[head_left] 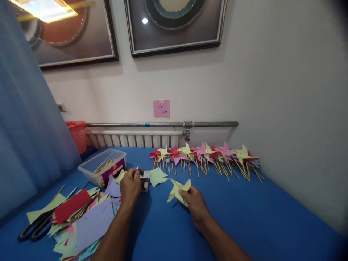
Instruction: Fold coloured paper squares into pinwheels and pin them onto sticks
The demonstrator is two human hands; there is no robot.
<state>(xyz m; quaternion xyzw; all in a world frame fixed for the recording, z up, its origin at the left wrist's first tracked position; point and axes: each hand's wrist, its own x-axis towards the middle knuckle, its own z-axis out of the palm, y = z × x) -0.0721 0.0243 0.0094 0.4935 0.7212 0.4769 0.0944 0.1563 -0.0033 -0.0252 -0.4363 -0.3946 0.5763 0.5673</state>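
Note:
My right hand (197,204) pinches a pale yellow paper pinwheel head (178,190) between thumb and fingers, above the blue surface. My left hand (131,184) is closed, fingertips together at the edge of a small white and dark box (144,178); whatever they hold is too small or hidden to make out. A pale green cut paper square (157,176) lies just right of that box. Left of my left hand is a loose pile of coloured paper with a purple sheet (95,223) and a red sheet (72,206) on top.
Finished pinwheels on sticks (201,154) lie in a row along the back. A clear plastic tub (94,174) with thin sticks stands at the left, near black-handled scissors (40,224). Behind are a pink basket (77,136), a radiator (133,139) and a blue curtain (29,119).

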